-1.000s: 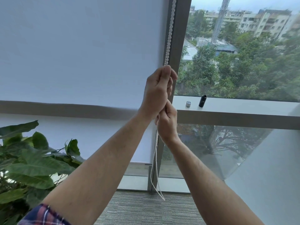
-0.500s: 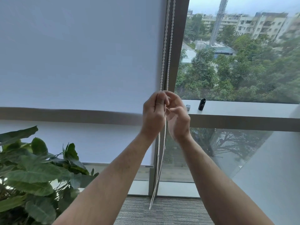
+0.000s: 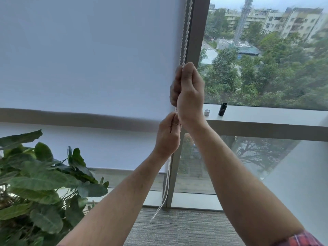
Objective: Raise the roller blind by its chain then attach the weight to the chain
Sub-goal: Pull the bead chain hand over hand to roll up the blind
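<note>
A white roller blind (image 3: 88, 55) covers the left window pane, its lower edge near the floor. A white bead chain (image 3: 184, 32) hangs along the grey window post, and its loop dangles close to the carpet. My right hand (image 3: 190, 89) is the upper one, closed around the chain. Just below it my left hand (image 3: 168, 135) is closed on the same chain. On the ledge to the right stand a black cylindrical weight (image 3: 222, 109) and a small silver cap (image 3: 206, 112), apart from both hands.
A large-leaved green plant (image 3: 39, 183) fills the lower left. The grey window post (image 3: 195, 32) stands behind the chain. A white window ledge (image 3: 275, 116) crosses the right pane. Grey carpet (image 3: 177, 228) lies below.
My right hand has gone up the chain and now grips above the left. My left hand has come down with the chain. The chain's hanging loop has swung.
</note>
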`<state>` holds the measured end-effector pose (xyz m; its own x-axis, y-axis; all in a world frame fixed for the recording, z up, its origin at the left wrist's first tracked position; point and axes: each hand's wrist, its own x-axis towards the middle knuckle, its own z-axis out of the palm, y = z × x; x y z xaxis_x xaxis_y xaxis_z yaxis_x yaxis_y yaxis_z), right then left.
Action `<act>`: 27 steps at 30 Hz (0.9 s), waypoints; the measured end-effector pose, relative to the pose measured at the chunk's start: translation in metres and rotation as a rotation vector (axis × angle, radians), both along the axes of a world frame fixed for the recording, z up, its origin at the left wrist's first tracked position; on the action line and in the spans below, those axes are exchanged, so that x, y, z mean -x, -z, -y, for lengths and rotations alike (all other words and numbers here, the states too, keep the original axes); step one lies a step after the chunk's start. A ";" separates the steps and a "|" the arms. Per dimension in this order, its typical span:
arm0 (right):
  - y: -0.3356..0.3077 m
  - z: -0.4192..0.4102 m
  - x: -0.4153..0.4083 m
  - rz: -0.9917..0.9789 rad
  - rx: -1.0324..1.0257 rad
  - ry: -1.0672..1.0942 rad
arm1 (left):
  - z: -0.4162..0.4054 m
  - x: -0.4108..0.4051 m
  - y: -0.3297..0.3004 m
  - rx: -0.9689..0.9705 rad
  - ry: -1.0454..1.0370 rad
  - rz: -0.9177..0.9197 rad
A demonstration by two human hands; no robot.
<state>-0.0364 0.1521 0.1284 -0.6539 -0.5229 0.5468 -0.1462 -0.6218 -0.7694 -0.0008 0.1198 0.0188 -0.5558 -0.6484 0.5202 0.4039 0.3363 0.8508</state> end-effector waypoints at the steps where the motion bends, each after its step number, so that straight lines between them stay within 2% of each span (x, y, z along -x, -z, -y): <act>1: 0.003 -0.001 -0.001 -0.055 -0.008 0.059 | 0.000 -0.001 0.000 0.010 0.004 0.016; 4: 0.013 -0.007 -0.002 -0.222 -0.070 0.241 | 0.000 -0.007 0.006 0.028 0.063 0.079; 7: 0.024 -0.012 0.002 -0.257 -0.068 0.308 | 0.005 -0.014 0.012 -0.001 0.190 0.042; 9: 0.030 -0.015 0.008 -0.251 -0.066 0.324 | 0.010 -0.015 0.010 -0.001 0.161 -0.007; 15: 0.065 -0.016 0.016 -0.339 -0.198 0.399 | 0.014 -0.008 -0.060 -0.057 0.102 -0.160; 18: 0.100 -0.015 0.012 -0.323 -0.311 0.366 | 0.015 0.001 -0.099 0.011 0.195 -0.227; 20: 0.121 -0.017 0.011 -0.299 -0.371 0.347 | 0.012 0.008 -0.110 -0.022 0.231 -0.212; 23: 0.137 -0.019 0.012 -0.232 -0.406 0.262 | 0.006 0.015 -0.102 -0.077 0.154 -0.161; 27: 0.129 -0.024 0.020 -0.020 -0.376 -0.002 | 0.004 0.016 -0.090 0.003 0.043 -0.177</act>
<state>-0.0567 0.1756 -0.0008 -0.6436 -0.6909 0.3293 -0.1629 -0.2967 -0.9410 -0.0168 0.1154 0.1086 -0.4823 -0.6247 0.6141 0.5615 0.3176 0.7641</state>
